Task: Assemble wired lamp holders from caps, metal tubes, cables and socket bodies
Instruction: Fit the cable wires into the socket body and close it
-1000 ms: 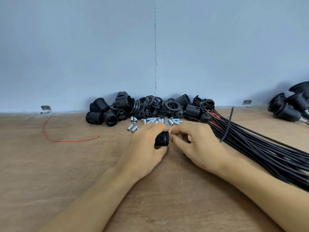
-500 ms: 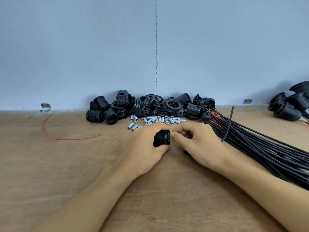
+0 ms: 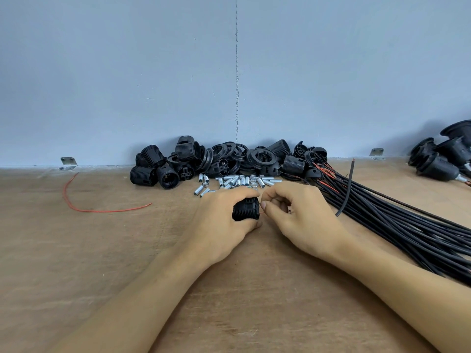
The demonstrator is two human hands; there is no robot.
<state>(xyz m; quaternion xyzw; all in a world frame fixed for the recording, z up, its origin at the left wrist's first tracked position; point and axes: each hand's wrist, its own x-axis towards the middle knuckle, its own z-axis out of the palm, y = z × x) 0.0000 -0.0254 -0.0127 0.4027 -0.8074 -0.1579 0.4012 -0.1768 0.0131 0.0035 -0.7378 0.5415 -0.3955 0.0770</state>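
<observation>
Blue-grey wall (image 3: pixel 127 72) is backing the brown desk (image 3: pixel 76 276) where I am following the work remotely. The left hand (image 3: pixel 219 225) is curling round a ribbed black socket body (image 3: pixel 244 209), gripping it on its side at the desk's middle. The right hand (image 3: pixel 303 220) is pinching what looks like a thin red lead (image 3: pixel 261 213) at the socket's right-hand end, thumb and forefinger closed on it.

I am judging this as the wiring step. The lead wants feeding straight at its terminal, pinched close to the tip so it is not buckling, while the left hand is stopping the body from turning.

No bins or trays are showing; everything is lying loose. A heap of socket bodies and caps (image 3: pixel 229 159) is leaning against the wall, and metal tubes (image 3: pixel 242 180) are lying scattered just in front of it. The black cables (image 3: pixel 407 225) are fanning away to the right, and finished holders (image 3: pixel 438 159) are sitting at the far right edge.
</observation>
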